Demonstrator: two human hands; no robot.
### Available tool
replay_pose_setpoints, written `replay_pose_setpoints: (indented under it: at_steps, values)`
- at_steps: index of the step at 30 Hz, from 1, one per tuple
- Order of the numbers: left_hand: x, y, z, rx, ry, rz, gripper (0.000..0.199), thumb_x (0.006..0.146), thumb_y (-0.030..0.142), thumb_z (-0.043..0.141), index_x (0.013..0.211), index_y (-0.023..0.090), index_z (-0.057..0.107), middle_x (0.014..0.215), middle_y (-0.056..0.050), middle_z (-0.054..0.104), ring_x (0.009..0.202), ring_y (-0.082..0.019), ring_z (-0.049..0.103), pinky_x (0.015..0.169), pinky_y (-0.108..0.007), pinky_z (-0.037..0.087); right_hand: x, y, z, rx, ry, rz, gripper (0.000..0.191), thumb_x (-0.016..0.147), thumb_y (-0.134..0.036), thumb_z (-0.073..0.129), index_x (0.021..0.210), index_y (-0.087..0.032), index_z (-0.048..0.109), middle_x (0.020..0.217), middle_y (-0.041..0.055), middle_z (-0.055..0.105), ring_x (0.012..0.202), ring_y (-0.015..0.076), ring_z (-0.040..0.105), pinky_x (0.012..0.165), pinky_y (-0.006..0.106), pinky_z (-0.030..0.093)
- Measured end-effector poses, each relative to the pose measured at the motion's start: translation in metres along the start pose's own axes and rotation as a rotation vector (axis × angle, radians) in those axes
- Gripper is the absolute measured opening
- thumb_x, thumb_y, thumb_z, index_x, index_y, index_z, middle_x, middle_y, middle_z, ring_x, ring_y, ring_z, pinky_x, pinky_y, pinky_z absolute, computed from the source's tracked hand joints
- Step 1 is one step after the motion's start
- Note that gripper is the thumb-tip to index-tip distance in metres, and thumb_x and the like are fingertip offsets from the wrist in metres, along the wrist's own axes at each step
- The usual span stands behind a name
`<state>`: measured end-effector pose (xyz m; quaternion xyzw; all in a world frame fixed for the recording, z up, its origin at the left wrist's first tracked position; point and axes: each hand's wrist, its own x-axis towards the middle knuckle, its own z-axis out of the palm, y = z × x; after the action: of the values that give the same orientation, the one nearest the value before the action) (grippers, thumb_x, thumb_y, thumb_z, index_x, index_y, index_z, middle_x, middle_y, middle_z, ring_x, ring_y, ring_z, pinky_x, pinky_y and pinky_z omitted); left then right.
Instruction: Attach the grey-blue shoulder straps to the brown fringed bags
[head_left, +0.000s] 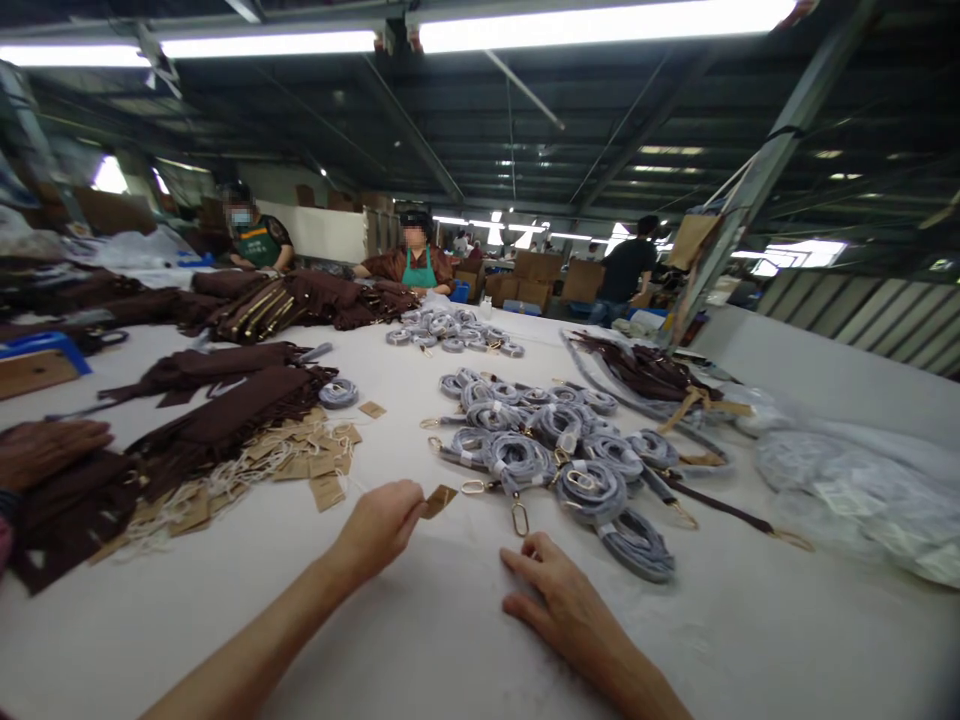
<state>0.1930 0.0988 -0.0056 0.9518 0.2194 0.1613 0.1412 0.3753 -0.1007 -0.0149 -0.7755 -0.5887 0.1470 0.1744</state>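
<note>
Pinched in my left hand (381,528) is a small brown paper tag (439,501), held just above the white table. My right hand (559,595) hovers at or rests on the tabletop, its fingers apart and nothing in them. Just beyond it lies a heap of coiled straps (521,455) in grey-looking wrapping, with gold-coloured metal clips at their ends. One oval gold clip (519,518) lies close to my right fingertips. Left of my hands, several brown tags with white strings (319,465) are spread beside dark brown fabric pieces (225,420).
Another person's hand (56,450) rests on dark fabric at the left edge. A second pile of coils (454,328) lies farther back. Clear plastic bags (862,490) and brown straps (645,365) lie right. Two people sit across the table (420,620). A blue-edged box (41,365) stands left.
</note>
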Motion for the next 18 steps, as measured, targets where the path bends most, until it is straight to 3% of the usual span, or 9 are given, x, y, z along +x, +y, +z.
replay_pose_setpoints:
  at_steps: [4, 6, 9, 11, 12, 14, 16, 18]
  values:
    - [0.003, -0.016, -0.030, -0.090, 0.116, -0.120, 0.027, 0.093, 0.027, 0.040, 0.067, 0.020, 0.046, 0.068, -0.001, 0.057, 0.067, -0.016, 0.055, 0.062, -0.025, 0.037, 0.000, 0.003, 0.001, 0.013, -0.016, -0.012, 0.030, 0.083, -0.025, 0.063, 0.113, -0.024, 0.065, 0.109, 0.0074, 0.056, 0.101, 0.0220, 0.056, 0.091, 0.031, 0.044]
    - [0.000, -0.030, -0.048, -0.028, 0.147, -0.217, 0.028, 0.093, 0.029, 0.039, 0.069, 0.019, 0.050, 0.070, -0.002, 0.060, 0.070, -0.017, 0.057, 0.063, -0.025, 0.038, 0.000, 0.004, 0.000, 0.031, -0.012, -0.020, 0.025, 0.087, -0.025, 0.058, 0.111, -0.023, 0.065, 0.109, 0.0077, 0.056, 0.101, 0.0213, 0.056, 0.091, 0.030, 0.044]
    - [-0.006, -0.051, -0.075, 0.247, 0.184, -0.486, 0.026, 0.095, 0.028, 0.036, 0.094, 0.018, 0.059, 0.081, -0.008, 0.066, 0.076, -0.023, 0.062, 0.066, -0.029, 0.041, 0.001, 0.007, 0.002, 0.025, 0.013, -0.017, 0.025, 0.094, -0.023, 0.044, 0.104, -0.021, 0.066, 0.107, 0.0079, 0.058, 0.099, 0.0196, 0.058, 0.090, 0.029, 0.044]
    - [-0.013, -0.055, -0.081, 0.380, 0.169, -0.596, 0.032, 0.096, 0.024, 0.032, 0.114, 0.016, 0.057, 0.090, -0.013, 0.068, 0.082, -0.027, 0.064, 0.068, -0.033, 0.044, 0.003, 0.010, 0.007, 0.000, 0.031, -0.012, 0.026, 0.093, -0.019, 0.042, 0.102, -0.021, 0.066, 0.106, 0.0074, 0.059, 0.098, 0.0189, 0.059, 0.089, 0.027, 0.044]
    - [-0.017, -0.053, -0.077, 0.386, 0.132, -0.584, 0.033, 0.095, 0.022, 0.032, 0.118, 0.016, 0.055, 0.095, -0.014, 0.068, 0.086, -0.028, 0.065, 0.071, -0.034, 0.046, 0.005, 0.012, 0.010, -0.018, 0.037, -0.014, 0.025, 0.092, -0.017, 0.044, 0.102, -0.022, 0.066, 0.106, 0.0069, 0.060, 0.098, 0.0185, 0.059, 0.089, 0.026, 0.044]
    - [-0.024, -0.037, -0.054, 0.287, -0.002, -0.421, 0.032, 0.093, 0.016, 0.037, 0.116, 0.020, 0.059, 0.108, -0.011, 0.067, 0.099, -0.024, 0.063, 0.084, -0.034, 0.048, 0.011, 0.021, 0.018, -0.063, 0.036, -0.026, 0.025, 0.086, -0.012, 0.049, 0.100, -0.023, 0.067, 0.106, 0.0057, 0.061, 0.099, 0.0178, 0.060, 0.088, 0.023, 0.044]
    - [-0.027, -0.013, -0.017, 0.157, -0.152, -0.217, 0.032, 0.088, 0.013, 0.046, 0.114, 0.023, 0.062, 0.118, -0.008, 0.063, 0.108, -0.021, 0.060, 0.094, -0.031, 0.046, 0.020, 0.032, 0.026, -0.124, 0.022, -0.032, 0.028, 0.080, -0.009, 0.054, 0.099, -0.024, 0.067, 0.107, 0.0052, 0.063, 0.100, 0.0175, 0.061, 0.089, 0.020, 0.043]
    - [-0.024, 0.012, 0.021, 0.139, -0.335, -0.115, 0.033, 0.080, 0.010, 0.053, 0.108, 0.021, 0.065, 0.120, -0.008, 0.063, 0.107, -0.023, 0.061, 0.091, -0.031, 0.049, 0.027, 0.043, 0.033, -0.179, 0.014, -0.012, 0.031, 0.076, -0.007, 0.056, 0.099, -0.024, 0.067, 0.108, 0.0054, 0.064, 0.100, 0.0183, 0.062, 0.087, 0.020, 0.044]
